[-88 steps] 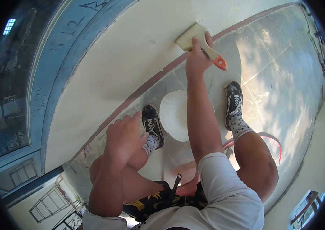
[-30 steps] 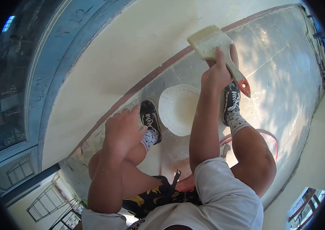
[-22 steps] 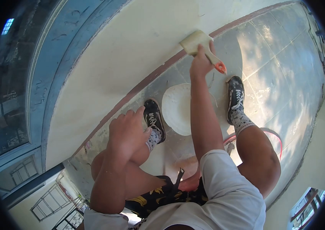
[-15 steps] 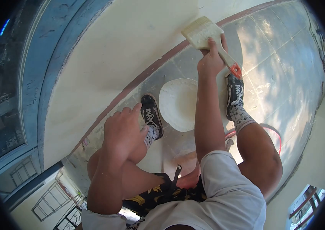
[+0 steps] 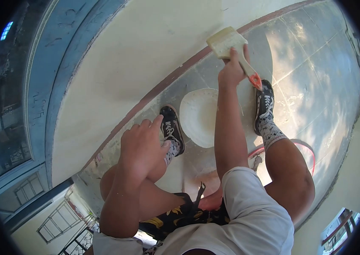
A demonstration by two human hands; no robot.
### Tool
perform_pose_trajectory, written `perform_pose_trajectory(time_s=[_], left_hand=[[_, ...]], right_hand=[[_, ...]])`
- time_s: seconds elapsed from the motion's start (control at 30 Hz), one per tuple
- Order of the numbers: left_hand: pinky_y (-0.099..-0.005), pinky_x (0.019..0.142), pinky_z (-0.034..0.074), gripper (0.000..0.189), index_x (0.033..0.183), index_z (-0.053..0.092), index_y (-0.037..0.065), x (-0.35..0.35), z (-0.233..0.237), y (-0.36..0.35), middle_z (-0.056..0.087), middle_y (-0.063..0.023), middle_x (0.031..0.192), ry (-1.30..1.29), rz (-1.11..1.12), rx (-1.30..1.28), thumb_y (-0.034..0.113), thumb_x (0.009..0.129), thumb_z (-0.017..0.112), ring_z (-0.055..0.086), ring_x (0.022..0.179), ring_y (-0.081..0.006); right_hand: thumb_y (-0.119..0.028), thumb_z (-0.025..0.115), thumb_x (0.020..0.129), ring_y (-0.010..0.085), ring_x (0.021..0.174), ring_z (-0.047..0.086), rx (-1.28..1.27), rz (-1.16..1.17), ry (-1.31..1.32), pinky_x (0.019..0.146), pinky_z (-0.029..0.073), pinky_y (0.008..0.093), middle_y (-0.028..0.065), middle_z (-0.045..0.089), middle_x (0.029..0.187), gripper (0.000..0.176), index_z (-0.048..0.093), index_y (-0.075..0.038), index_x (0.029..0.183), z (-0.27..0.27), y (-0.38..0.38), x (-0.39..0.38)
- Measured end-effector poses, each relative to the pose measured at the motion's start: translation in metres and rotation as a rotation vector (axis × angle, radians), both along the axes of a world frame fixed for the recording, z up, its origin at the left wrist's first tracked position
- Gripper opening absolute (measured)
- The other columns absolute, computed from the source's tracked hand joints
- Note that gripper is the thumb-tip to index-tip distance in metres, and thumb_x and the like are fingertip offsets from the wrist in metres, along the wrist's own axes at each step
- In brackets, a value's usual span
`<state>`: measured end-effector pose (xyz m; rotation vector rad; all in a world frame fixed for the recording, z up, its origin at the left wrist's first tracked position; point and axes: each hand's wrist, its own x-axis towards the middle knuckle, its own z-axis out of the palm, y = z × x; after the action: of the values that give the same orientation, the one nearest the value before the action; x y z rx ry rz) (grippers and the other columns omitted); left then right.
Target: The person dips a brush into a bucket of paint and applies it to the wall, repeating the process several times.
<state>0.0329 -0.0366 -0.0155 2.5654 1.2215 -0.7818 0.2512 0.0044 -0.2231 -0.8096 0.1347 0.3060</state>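
My right hand [image 5: 232, 70] grips a wide paintbrush [image 5: 227, 43] by its pale handle, thumb laid along the handle near the head. Its broad, cream-coloured bristles point up and left toward the pale wall [image 5: 146, 55], and red marks the handle's end. Below the right forearm, a round whitish basin [image 5: 198, 121] with pale liquid in it stands on the floor between my shoes, partly hidden by the arm. My left hand [image 5: 142, 142] hangs in front of the left knee, holding nothing, with thumb apart and index finger stretched out.
A dark red skirting band [image 5: 163, 87] runs along the wall's foot. At left is a blue-framed window [image 5: 40, 93]. My black shoes [image 5: 172, 129] flank the basin on the grey tiled floor [image 5: 303, 80]. Behind the right leg curves a red rim [image 5: 311, 157].
The paintbrush in my right hand has come slightly down and its handle has turned a little. My left hand keeps its pose; the whole view has shifted slightly.
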Motion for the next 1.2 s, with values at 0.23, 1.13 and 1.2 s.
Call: perform_pose_trajectory(time_s=[0.23,1.13,1.2], left_hand=[[-0.0387,0.076,0.049,0.062,0.126,0.051,0.006,-0.002,0.000,-0.001,0.060,-0.0114,0.097,0.001,-0.002,-0.023,0.032,0.073,0.072,0.060,0.088,-0.0282],[-0.0386,0.079,0.048,0.063,0.126,0.050,0.006,-0.003,-0.004,-0.004,0.059,-0.0119,0.099,-0.015,-0.058,-0.020,0.033,0.074,0.072,0.060,0.090,-0.0285],[-0.0391,0.085,0.047,0.061,0.126,0.050,0.006,0.004,-0.001,-0.003,0.060,-0.0135,0.105,0.032,-0.011,-0.059,0.029,0.074,0.071,0.059,0.096,-0.0305]], right_hand=[[0.002,0.059,0.082,0.0240,0.096,0.061,0.051,0.080,-0.066,0.072,0.056,0.0348,0.0178,0.056,0.115,0.051,0.041,0.004,0.131,0.038,0.000,0.002],[0.002,0.057,0.084,0.0241,0.098,0.061,-0.155,-0.002,-0.112,0.074,0.056,0.0335,0.0183,0.056,0.114,0.047,0.043,0.006,0.129,-0.012,0.028,-0.029],[0.001,0.058,0.084,0.0234,0.097,0.061,-0.178,0.059,-0.150,0.074,0.056,0.0330,0.0182,0.056,0.114,0.046,0.045,0.006,0.128,0.035,0.035,-0.023]])
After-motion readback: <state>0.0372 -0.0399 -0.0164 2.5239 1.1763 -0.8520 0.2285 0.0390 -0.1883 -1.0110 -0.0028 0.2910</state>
